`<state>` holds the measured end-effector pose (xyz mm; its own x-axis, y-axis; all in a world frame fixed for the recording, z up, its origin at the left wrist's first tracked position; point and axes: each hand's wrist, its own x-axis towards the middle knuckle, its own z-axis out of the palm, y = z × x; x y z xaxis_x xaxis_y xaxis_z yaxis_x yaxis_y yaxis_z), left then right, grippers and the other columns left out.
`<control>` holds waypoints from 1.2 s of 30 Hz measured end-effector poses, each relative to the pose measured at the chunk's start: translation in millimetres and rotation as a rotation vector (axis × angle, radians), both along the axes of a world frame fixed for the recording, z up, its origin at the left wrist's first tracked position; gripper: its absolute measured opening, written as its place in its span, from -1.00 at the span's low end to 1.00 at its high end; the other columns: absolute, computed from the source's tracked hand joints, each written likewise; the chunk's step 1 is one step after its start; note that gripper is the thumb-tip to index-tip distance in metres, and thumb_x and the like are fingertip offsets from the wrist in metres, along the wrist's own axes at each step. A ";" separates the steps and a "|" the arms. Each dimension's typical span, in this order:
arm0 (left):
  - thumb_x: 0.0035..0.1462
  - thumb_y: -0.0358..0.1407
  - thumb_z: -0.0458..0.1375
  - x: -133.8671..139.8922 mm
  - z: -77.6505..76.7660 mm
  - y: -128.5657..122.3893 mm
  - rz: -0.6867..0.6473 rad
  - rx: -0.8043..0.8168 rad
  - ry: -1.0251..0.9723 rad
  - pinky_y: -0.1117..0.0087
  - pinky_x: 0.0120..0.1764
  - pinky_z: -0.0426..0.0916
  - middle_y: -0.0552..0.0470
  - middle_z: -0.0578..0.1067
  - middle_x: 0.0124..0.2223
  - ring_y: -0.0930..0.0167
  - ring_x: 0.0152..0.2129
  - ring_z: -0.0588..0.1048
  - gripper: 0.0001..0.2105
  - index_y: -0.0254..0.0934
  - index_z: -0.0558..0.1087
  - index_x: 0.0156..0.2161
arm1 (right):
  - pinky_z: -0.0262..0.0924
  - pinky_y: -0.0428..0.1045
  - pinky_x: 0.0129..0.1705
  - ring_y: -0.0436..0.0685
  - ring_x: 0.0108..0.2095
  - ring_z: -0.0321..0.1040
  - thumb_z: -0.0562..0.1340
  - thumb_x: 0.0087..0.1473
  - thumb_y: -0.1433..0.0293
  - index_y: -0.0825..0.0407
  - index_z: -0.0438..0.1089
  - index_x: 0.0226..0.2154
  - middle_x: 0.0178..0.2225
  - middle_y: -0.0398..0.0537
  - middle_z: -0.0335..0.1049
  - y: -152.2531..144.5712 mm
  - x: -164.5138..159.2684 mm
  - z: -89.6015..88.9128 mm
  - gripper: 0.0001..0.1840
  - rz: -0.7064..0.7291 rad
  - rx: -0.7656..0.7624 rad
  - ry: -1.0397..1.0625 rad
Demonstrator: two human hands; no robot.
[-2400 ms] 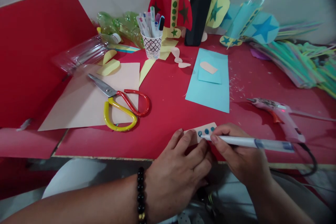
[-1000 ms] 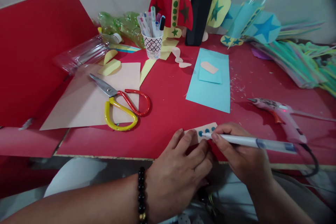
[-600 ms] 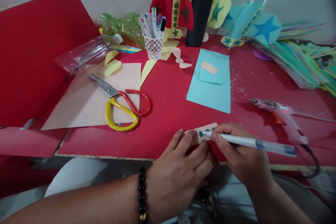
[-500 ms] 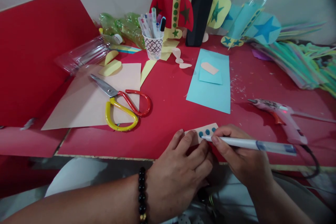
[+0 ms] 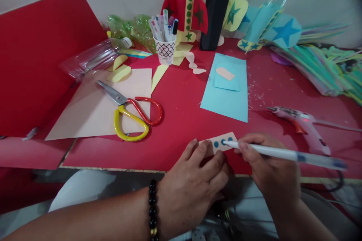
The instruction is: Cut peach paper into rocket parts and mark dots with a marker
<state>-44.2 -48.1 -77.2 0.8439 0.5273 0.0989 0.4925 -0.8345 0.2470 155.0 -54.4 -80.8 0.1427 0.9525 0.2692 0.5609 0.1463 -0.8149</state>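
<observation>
A pale peach paper strip (image 5: 209, 150) with three blue dots lies at the table's front edge. The bent fingers of my left hand (image 5: 195, 180) press on its left part and hold it against the table; its left end is hidden under them. In my right hand (image 5: 271, 169) a white marker pen (image 5: 278, 152) is gripped, slanting to the right. Its tip meets the middle dot, or hovers just over it; I cannot tell which.
Scissors (image 5: 135, 115) with red and yellow handles lie on beige paper (image 5: 76, 116). A pink glue gun (image 5: 304, 122) rests at right. Behind stand a pen cup (image 5: 165, 51), a black phone-like object (image 5: 213, 22) and decorated bottle rockets (image 5: 195, 13). Blue paper (image 5: 226, 103) lies mid-table.
My right hand and the marker have shifted right; the tip has gone from the left dot to the middle dot. My left hand and the strip stay put.
</observation>
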 end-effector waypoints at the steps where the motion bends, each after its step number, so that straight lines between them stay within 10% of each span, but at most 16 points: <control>1: 0.34 -0.16 -0.14 -0.7 -0.6 0.4 0.001 0.000 -0.007 -0.09 0.21 0.06 0.01 0.23 0.26 0.09 0.20 0.12 -0.60 -0.26 0.23 0.18 | 0.24 -0.04 -0.47 0.06 -0.48 0.35 0.22 0.14 0.36 -0.04 0.38 -0.33 -0.46 -0.15 0.39 -0.8 0.1 -1.5 -0.97 -0.063 0.025 0.096; 5: 0.34 -0.14 -0.13 -3.7 -2.8 0.9 0.005 0.001 -0.039 -0.03 0.23 0.03 0.05 0.23 0.27 0.13 0.21 0.12 -0.58 -0.24 0.20 0.21 | 0.34 0.07 -0.37 0.16 -0.42 0.43 0.20 0.16 0.34 -0.05 0.35 -0.28 -0.44 -0.07 0.43 -4.2 -1.5 -6.9 -0.94 -0.142 0.133 0.273; 18: 0.30 -0.13 -0.05 -15.7 2.1 0.3 0.022 -0.003 -0.071 0.08 0.27 -0.04 0.06 0.28 0.24 0.22 0.22 0.13 -0.60 -0.23 0.25 0.17 | 0.27 0.00 -0.23 0.09 -0.31 0.45 0.21 0.16 0.38 -0.05 0.36 -0.21 -0.33 -0.12 0.47 -11.0 1.8 -11.0 -0.90 -0.019 0.083 -0.110; 36: 0.33 -0.17 -0.11 -14.6 0.3 -1.5 0.029 -0.028 -0.032 -0.01 0.25 0.01 0.03 0.22 0.28 0.15 0.21 0.13 -0.59 -0.24 0.22 0.21 | 0.18 -0.09 -0.48 0.04 -0.47 0.36 0.18 0.16 0.36 -0.02 0.34 -0.38 -0.47 -0.16 0.40 3.8 -12.4 2.1 -0.91 0.142 -0.040 -0.213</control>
<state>-58.8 -49.6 -76.9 0.8248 0.5544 0.1109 0.5077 -0.8126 0.2861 142.5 -50.6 -78.8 -0.0493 0.9695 0.2402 0.6968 0.2057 -0.6871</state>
